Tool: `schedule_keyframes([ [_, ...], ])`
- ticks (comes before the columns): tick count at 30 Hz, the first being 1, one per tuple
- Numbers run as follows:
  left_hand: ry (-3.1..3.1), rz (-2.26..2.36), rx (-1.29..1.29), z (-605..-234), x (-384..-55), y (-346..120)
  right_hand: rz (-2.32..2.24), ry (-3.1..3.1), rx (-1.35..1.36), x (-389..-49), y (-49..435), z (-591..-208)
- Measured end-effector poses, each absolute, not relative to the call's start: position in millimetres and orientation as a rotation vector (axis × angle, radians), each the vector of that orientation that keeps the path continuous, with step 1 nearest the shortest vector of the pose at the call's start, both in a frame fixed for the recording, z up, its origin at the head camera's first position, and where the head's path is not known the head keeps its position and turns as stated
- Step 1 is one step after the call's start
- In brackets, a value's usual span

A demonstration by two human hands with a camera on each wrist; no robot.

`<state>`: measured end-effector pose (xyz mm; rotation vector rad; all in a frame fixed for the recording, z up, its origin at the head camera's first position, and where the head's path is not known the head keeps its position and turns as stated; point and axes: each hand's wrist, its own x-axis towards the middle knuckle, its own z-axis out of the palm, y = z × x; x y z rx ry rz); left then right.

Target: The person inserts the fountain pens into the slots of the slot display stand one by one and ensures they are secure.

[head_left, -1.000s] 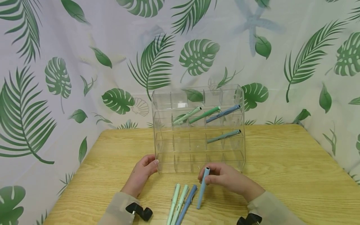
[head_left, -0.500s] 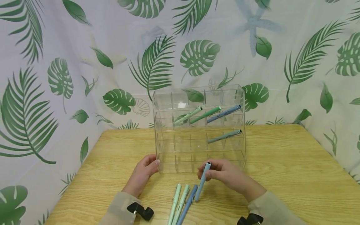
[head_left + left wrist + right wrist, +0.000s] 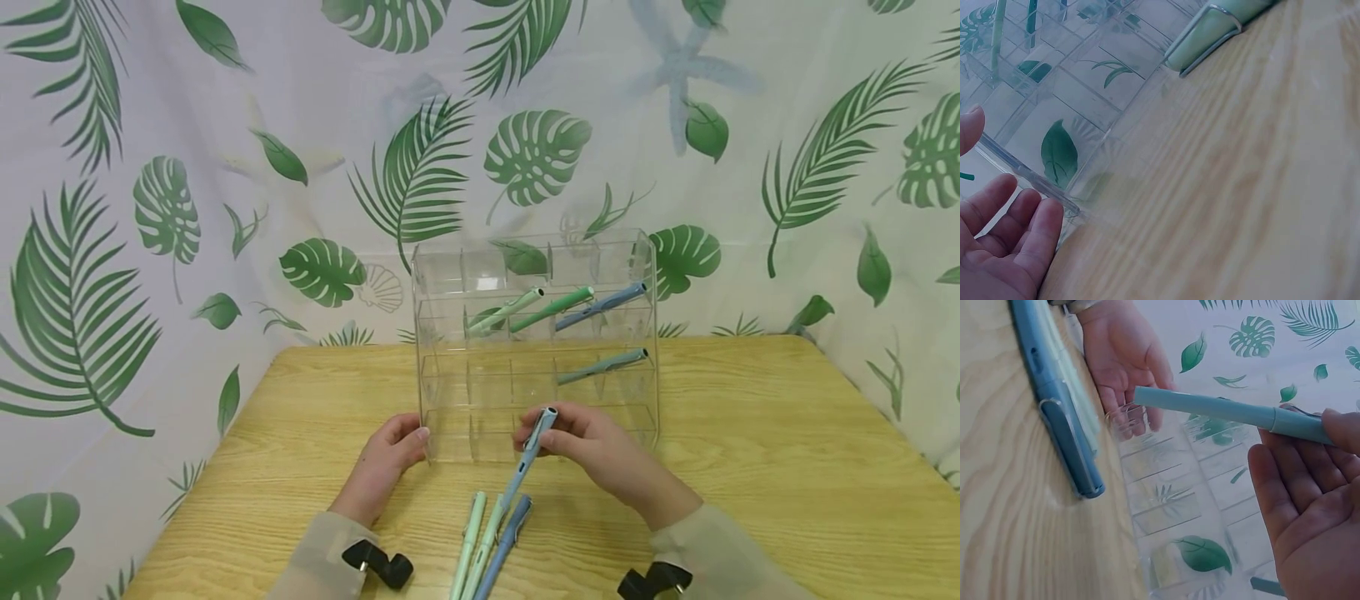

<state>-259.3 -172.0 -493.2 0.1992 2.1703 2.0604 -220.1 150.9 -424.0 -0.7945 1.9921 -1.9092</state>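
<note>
A clear acrylic pen rack (image 3: 422, 367) with tiers of compartments stands upright on the table. My left hand (image 3: 384, 467) holds its lower left edge, thumb in front and fingers round the side. My right hand (image 3: 596, 457) pinches a light blue capped pen (image 3: 1210, 407) near its clip end, thumb against fingers. This pen slants in front of the rack's bottom tier, its lower end overlapping the pens on the table in the head view. Those are two pale green pens (image 3: 468, 542) and a darker blue pen (image 3: 507, 543), lying side by side.
One upper tier bears a pale green pen (image 3: 507, 313), a green pen (image 3: 552, 309) and a blue pen (image 3: 602, 306). A teal pen (image 3: 604, 365) lies a tier lower, at right. Behind the wooden table (image 3: 757, 442) hangs a leaf-patterned curtain (image 3: 525, 75).
My right hand has raised the light blue pen and shifted slightly left; the pen now tilts more, with its clip showing. My left hand stays at the rack's edge.
</note>
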Motion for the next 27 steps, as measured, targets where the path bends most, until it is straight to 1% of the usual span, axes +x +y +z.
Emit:
schedule_keyframes([
  [6,2.168,2.059,0.220,-493,-258,-172,-1.978,2.039,-0.823,-222,143,-411],
  [14,2.171,2.059,0.208,-492,-258,-172,-2.090,2.046,-0.749,-225,130,-392],
  [27,2.183,2.065,0.207,-494,-259,-171,-2.230,2.039,-0.831,-235,108,-359],
])
